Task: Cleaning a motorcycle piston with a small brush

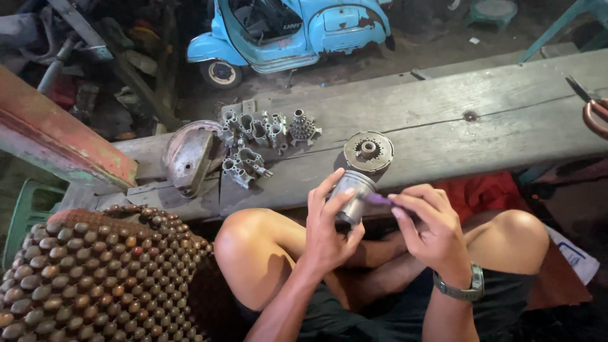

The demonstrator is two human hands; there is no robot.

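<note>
My left hand [329, 221] grips the metal piston [352, 196] just below the toothed clutch disc [368, 151], my right hand [427, 228] pinching a purple tool [379, 199] against it, work seemingly midway.

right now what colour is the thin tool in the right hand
Purple, seen in the head view: the thin tool in the right hand touches the grey metal piston held by the left hand.

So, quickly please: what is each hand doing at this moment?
Left hand: closed around a grey metal piston, holding it up over the lap.
Right hand: closed, pinching a small purple tool whose tip touches the piston.
</note>
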